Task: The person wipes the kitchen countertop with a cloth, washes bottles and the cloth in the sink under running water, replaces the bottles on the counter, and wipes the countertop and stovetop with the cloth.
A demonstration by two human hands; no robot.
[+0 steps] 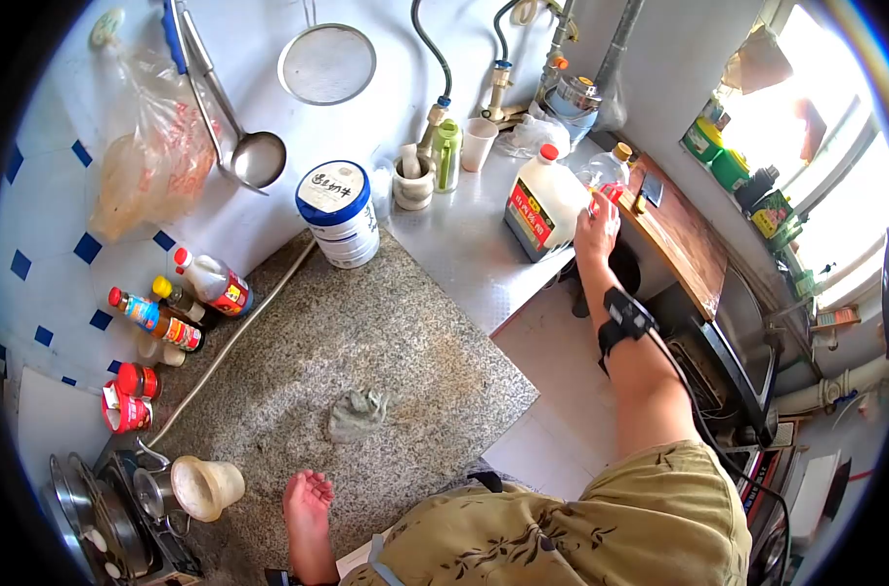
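Observation:
My right hand (pixel 598 230) reaches to the far counter, just beside a large white jug (pixel 549 200) with a red cap and a dark liquid low inside. Its fingers are curled in by a red item (pixel 609 191); what they grip cannot be made out. Behind the fingers stands a clear bottle (pixel 611 168) with a yellowish cap. My left hand (pixel 309 500) hangs near the front edge of the speckled stone counter (pixel 444 342), fingers loosely bent and apart, holding nothing. A crumpled grey-green cloth (pixel 358 416) lies on the stone ahead of it.
A blue-lidded white tub (pixel 339 215), a mortar (pixel 413 184), a green bottle (pixel 446 156) and a white cup (pixel 478 145) line the wall. Sauce bottles (pixel 215 283) stand at the left. A wooden board (pixel 679 239) lies right, over a sink (pixel 747 313). Ladles (pixel 259 159) hang above.

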